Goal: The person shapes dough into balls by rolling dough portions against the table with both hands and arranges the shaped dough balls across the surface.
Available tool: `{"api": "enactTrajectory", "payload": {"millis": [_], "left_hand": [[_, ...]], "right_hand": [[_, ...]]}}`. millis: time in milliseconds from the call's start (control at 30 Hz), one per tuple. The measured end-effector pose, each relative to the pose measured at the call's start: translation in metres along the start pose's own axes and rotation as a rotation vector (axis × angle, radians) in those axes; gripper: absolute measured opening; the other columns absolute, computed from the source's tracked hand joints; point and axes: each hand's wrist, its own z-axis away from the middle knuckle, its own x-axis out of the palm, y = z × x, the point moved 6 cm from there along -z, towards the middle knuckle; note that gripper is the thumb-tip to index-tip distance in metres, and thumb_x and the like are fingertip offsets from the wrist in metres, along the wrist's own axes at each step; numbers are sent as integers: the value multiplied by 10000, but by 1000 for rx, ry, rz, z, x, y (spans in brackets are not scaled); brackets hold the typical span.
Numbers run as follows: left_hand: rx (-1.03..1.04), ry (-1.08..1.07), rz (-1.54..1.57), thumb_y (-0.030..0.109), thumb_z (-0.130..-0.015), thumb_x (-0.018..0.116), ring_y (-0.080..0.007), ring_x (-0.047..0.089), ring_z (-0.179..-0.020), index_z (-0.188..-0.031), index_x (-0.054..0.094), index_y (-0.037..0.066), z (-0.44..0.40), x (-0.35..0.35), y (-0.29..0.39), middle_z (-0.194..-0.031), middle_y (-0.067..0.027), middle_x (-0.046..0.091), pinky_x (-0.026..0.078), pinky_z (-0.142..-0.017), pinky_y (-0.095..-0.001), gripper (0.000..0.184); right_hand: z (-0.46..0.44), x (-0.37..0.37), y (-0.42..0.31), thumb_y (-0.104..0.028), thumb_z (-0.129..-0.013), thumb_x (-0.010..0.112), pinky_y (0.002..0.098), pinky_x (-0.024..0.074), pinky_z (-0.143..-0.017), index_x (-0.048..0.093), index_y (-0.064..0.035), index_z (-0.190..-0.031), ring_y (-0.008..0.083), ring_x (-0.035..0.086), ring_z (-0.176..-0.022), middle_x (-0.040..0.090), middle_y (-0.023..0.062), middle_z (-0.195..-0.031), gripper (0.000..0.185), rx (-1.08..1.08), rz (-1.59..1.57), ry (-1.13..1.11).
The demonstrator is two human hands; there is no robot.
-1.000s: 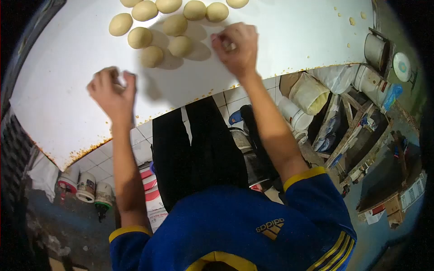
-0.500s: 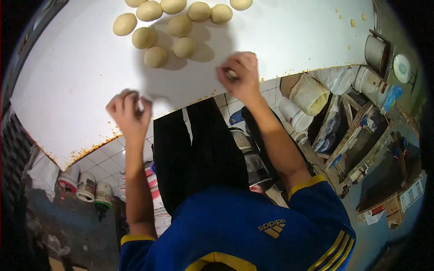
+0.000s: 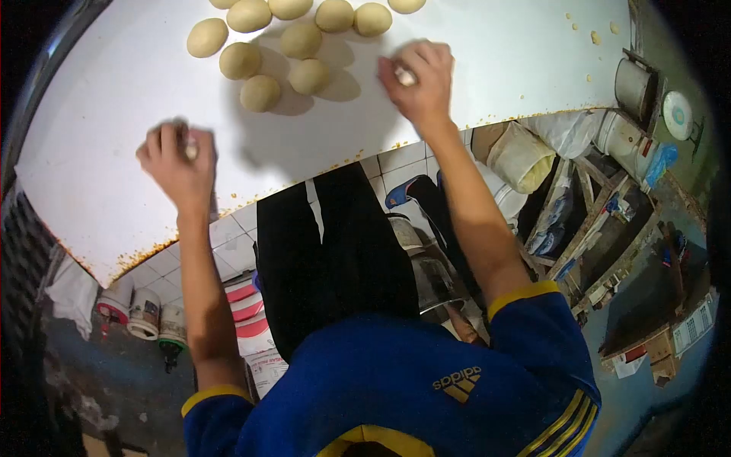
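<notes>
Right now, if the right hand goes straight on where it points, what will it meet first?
Probably the dough ball at the picture's top edge, but the right hand's height is unclear.

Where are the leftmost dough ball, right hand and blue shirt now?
Leftmost dough ball [image 3: 207, 38]: head view, middle of its top surface.
Right hand [image 3: 428, 87]: head view, back of the hand.
Blue shirt [image 3: 335, 365]: head view, plain blue fabric left of the logo in the picture.

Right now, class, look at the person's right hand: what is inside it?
A small, pale, dough-coloured piece shows in the gap between thumb and fingers of the right hand. The fingers and palm cover the rest, so its full shape cannot be seen.
</notes>
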Motion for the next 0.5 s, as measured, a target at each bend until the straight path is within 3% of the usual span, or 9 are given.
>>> {"api": "enactTrajectory", "payload": {"millis": [67, 100, 167, 233, 300, 367, 400, 500], "left_hand": [[18, -17, 91, 147, -943, 804, -346, 602, -1018, -1096, 725, 65, -11, 6, 40, -1066, -120, 709, 455, -1004, -482, 190], [23, -100, 82, 140, -927, 816, -346, 619, -1045, -1105, 724, 79, 9, 20, 39, -1106, -116, 732, 456, -1027, -480, 209], [97, -52, 124, 139, -915, 835, -329, 643, -1057, -1102, 711, 90, 46, 10, 48, -1134, -102, 750, 454, -1043, -472, 230], [153, -47, 99, 127, -906, 839, -337, 656, -1057, -1095, 705, 85, 65, 3, 2, -1149, -102, 754, 453, -1047, -468, 235], [10, -59, -17, 138, -920, 836, -356, 638, -1037, -1106, 720, 51, 37, -6, -21, -1108, -117, 735, 465, -1012, -480, 235], [23, 40, -49, 157, -923, 842, -349, 623, -1054, -1100, 727, 55, -1, 2, 3, -1081, -116, 722, 464, -1004, -487, 235], [-20, 19, 91, 165, -911, 826, -364, 589, -1088, -1068, 738, 77, -10, 4, 26, -1098, -106, 718, 452, -999, -511, 200], [28, -77, 162, 151, -875, 848, -355, 597, -1110, -1052, 742, 87, 35, 19, 45, -1110, -103, 717, 454, -1035, -500, 215]], "right_hand": [[-2, 10, -24, -183, -858, 936, 469, 469, -880, 718, -166, -828, 302, 614, -932, 708, 1, -936, 221, 6, -42, 31], [13, 9, -41, -181, -858, 937, 468, 472, -883, 719, -165, -826, 297, 623, -949, 712, -2, -944, 221, 17, -101, 16], [34, 6, -41, -180, -858, 939, 467, 474, -887, 720, -163, -825, 293, 632, -965, 716, -5, -952, 222, 29, -162, -5], [49, -14, -11, -172, -845, 944, 465, 474, -892, 710, -168, -809, 278, 637, -997, 722, -13, -958, 237, 5, -169, -79], [26, -17, 13, -156, -827, 945, 458, 469, -888, 688, -178, -786, 263, 623, -973, 714, -17, -946, 261, -29, 42, -80], [-8, 0, -1, -164, -836, 946, 451, 470, -885, 700, -171, -796, 267, 618, -947, 710, -11, -941, 250, -47, 17, 52], [-2, 6, -16, -164, -836, 946, 451, 470, -885, 700, -171, -796, 267, 618, -947, 710, -11, -941, 250, -45, 18, 51], [25, 7, -39, -164, -840, 950, 458, 472, -889, 707, -160, -804, 276, 623, -943, 712, -2, -946, 246, 7, -143, -4]]}}
